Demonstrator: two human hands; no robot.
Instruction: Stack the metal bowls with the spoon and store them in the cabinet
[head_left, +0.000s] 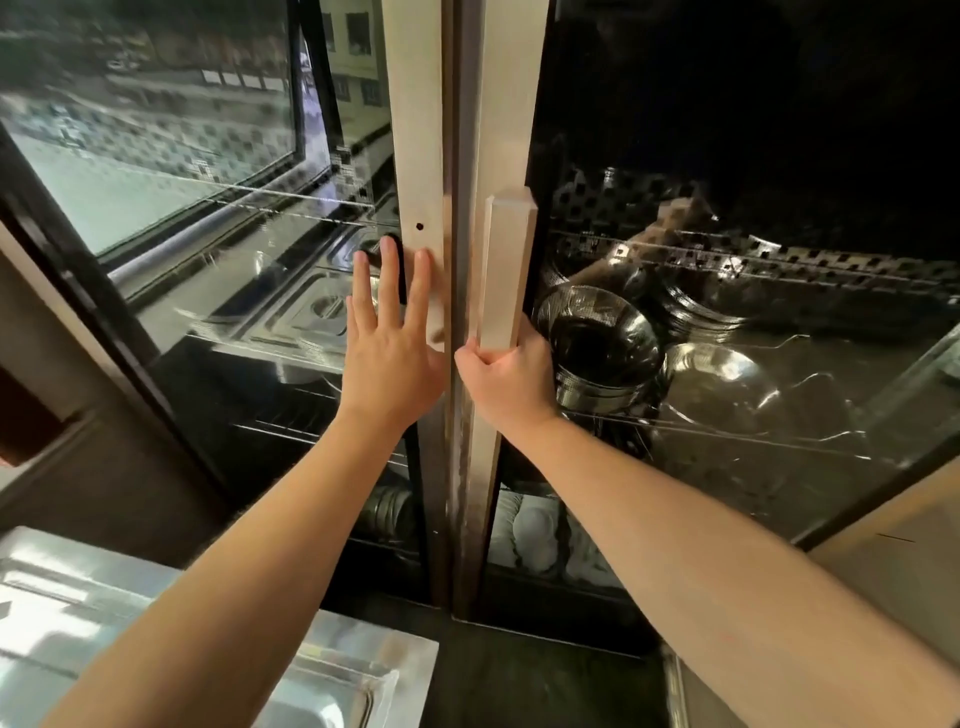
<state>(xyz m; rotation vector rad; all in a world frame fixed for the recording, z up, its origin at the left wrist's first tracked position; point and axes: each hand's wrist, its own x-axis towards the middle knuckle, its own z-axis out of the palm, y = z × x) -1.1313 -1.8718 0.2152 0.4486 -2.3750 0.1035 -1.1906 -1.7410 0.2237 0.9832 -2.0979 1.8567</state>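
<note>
A tall cabinet with two glass doors in steel frames fills the view. My left hand lies flat and open against the left door's frame, fingers spread. My right hand is closed around the lower end of the right door's vertical handle. Behind the right glass, a stack of metal bowls sits on a wire shelf, with another shiny bowl to its right. No spoon is visible.
Steel trays lie on a shelf behind the left glass. White dishes and stacked metal plates sit on lower shelves. A steel sink or tray is at the bottom left. The glass reflects a window.
</note>
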